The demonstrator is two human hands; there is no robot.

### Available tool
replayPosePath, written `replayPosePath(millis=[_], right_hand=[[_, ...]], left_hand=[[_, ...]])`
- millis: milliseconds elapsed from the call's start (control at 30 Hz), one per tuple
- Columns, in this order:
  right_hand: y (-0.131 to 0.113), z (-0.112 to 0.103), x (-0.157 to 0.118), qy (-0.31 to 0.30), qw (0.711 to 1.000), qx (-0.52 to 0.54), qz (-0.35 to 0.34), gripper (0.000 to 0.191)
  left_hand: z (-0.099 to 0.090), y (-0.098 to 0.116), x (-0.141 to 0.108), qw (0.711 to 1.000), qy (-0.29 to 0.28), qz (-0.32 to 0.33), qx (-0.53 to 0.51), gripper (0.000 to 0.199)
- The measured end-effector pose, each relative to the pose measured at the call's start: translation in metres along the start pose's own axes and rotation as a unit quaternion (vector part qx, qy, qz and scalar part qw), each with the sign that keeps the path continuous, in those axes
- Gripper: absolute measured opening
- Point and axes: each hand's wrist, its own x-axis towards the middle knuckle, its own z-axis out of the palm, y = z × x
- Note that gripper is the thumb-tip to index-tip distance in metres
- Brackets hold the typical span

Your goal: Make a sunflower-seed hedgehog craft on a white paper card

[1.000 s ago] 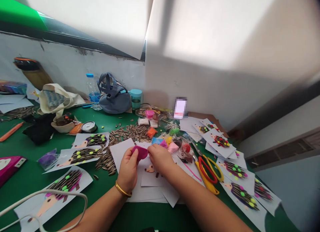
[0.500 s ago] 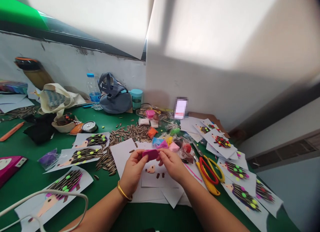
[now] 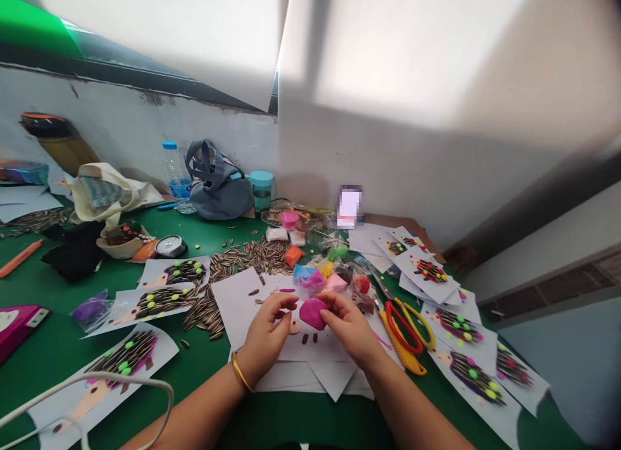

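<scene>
My right hand [image 3: 350, 324] pinches a flattened piece of magenta modelling clay [image 3: 311, 313] by its right edge. Just left of the clay, my left hand [image 3: 266, 327] holds nothing, its thumb and fingers apart and curved. Below both hands lies a white sheet of paper [image 3: 291, 353] bearing two small brown clay pieces [image 3: 305, 339] and a peach clay shape, partly hidden behind the hands and clay. A thin magenta clay strip [image 3: 287, 290] rests on the paper beyond my left fingers.
Sunflower seeds [image 3: 257, 256] are heaped beyond the paper. Bagged coloured clay [image 3: 334, 282] lies past my right hand, beside red-handled scissors [image 3: 402, 324] and a yellow cutter [image 3: 407, 361]. Seed-covered hedgehog pictures [image 3: 460, 330] lie on both sides. A white cable [image 3: 167, 398] crosses the lower left.
My left hand has let go of the magenta clay, leaving it in my right hand. The clay now shows its broad face. The whole view has shifted slightly.
</scene>
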Motion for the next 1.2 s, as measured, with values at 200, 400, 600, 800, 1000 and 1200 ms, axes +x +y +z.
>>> replayPosePath(millis=[200,400,600,800,1000,1200], right_hand=[[0.001,-0.003,-0.001,0.007,0.980,-0.188,-0.059,0.026],[0.004,0.002,-0.001,-0.016,0.971,-0.219,-0.091,0.031],[0.008,-0.004,0.000,0.007,0.961,-0.266,-0.076,0.032],[0.011,-0.006,0.002,0.025,0.938,-0.335,-0.080,0.024],[0.013,-0.006,0.004,0.021,0.922,-0.370,-0.113,0.024],[0.022,-0.007,0.006,0.017,0.909,-0.394,-0.131,0.027]], left_hand=[[-0.005,-0.001,0.003,0.994,-0.004,0.043,0.099,0.024],[-0.001,0.002,0.000,0.991,-0.055,0.029,0.122,0.024],[0.004,0.001,-0.001,0.990,-0.053,0.017,0.132,0.022],[0.004,-0.004,0.002,0.980,-0.072,0.046,0.182,0.018],[0.004,-0.006,0.001,0.968,-0.086,0.080,0.223,0.021],[0.005,-0.009,0.002,0.964,-0.091,0.088,0.233,0.020]])
